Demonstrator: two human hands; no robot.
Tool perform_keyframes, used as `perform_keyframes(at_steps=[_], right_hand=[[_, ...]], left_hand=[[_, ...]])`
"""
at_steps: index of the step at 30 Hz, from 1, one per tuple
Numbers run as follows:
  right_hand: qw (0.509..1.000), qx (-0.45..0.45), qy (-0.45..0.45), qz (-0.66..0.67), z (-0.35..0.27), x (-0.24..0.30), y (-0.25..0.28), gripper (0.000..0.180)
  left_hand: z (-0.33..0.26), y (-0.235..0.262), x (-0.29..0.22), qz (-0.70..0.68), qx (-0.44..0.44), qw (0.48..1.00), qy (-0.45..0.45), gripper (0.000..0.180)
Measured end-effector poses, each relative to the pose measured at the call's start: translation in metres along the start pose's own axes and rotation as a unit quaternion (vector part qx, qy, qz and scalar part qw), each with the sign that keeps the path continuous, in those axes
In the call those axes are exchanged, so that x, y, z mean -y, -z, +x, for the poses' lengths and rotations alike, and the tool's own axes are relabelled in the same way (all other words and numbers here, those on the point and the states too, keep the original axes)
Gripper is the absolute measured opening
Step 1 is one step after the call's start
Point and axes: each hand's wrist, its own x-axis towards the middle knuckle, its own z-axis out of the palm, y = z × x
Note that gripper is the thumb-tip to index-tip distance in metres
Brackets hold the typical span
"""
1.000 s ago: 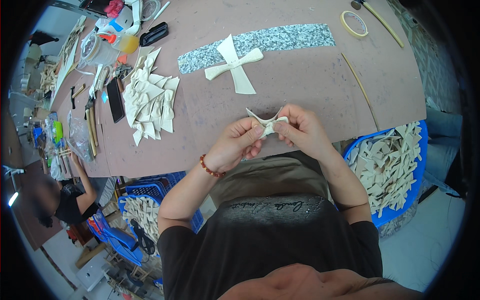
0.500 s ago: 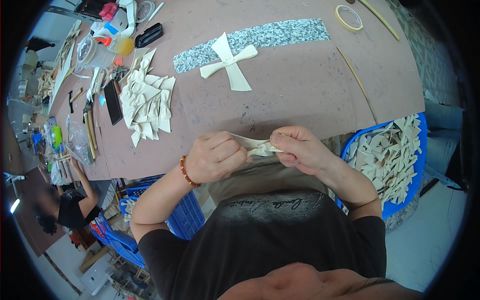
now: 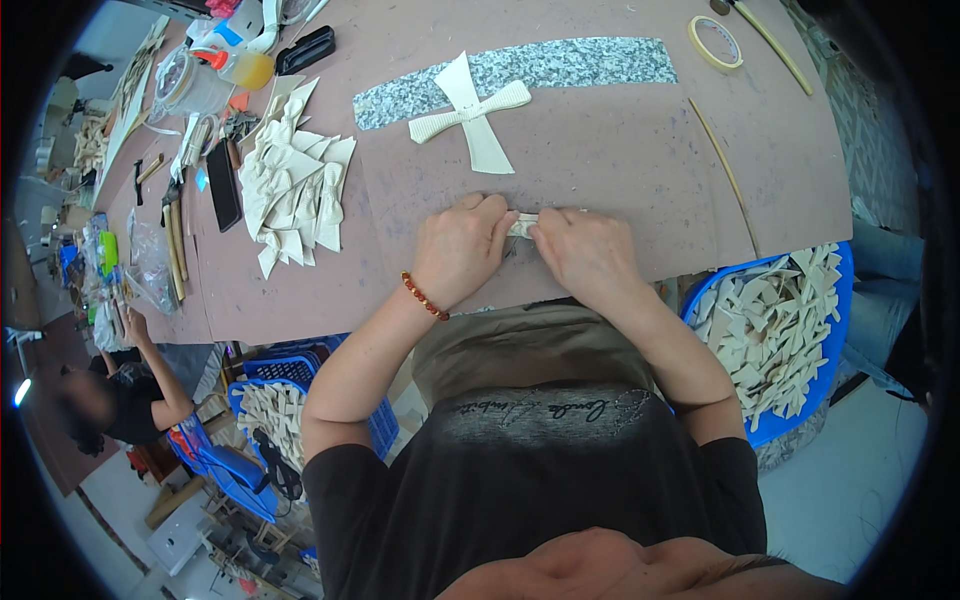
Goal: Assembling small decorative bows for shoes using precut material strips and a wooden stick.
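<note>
Left hand (image 3: 460, 250): our fingers curl closed, gripping the cream piece (image 3: 521, 228).
Right hand (image 3: 588, 252): likewise closed, at its other end.
Cream piece: mostly hidden between our hands.
Change: we have moved it from the edge over the table (image 3: 640, 170); the work probably gains support there.

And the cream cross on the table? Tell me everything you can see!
The cream cross is two bands, narrow where they meet and wider at the ends. One looks smooth, the other finely ribbed, maybe leather or cloth. It lies slightly askew, partly over the grey speckled strip, partly on the brownish table. Neither the left hand nor the right hand touches it.
</note>
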Motion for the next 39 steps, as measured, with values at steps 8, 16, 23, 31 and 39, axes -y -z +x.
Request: perform_keyframes(at_steps=[8, 16, 23, 31, 39], right_hand=[[0.999, 0.014, 0.039, -0.016, -0.003, -0.006, 0.006, 0.022], [0.994, 0.073, -0.068, -0.040, 0.005, 0.005, 0.009, 0.018], [0.978, -0.180, 0.049, 0.094, 0.006, 0.008, -0.015, 0.018], [0.982, -0.144, 0.098, 0.073, 0.013, -0.001, -0.019, 0.017], [0.979, -0.130, 0.088, 0.131, 0.012, -0.007, -0.016, 0.015]], left_hand=[[0.005, 0.004, 0.007, -0.009, 0.025, 1.000, -0.011, 0.024], [0.002, 0.005, 0.004, 0.012, 0.030, 0.999, 0.006, 0.026], [0.001, 0.007, 0.008, -0.039, 0.035, 0.999, -0.016, 0.022], [0.000, 0.009, 0.013, -0.059, 0.031, 0.998, -0.010, 0.026], [0.005, 0.010, 0.013, 0.011, 0.028, 0.999, -0.017, 0.024]])
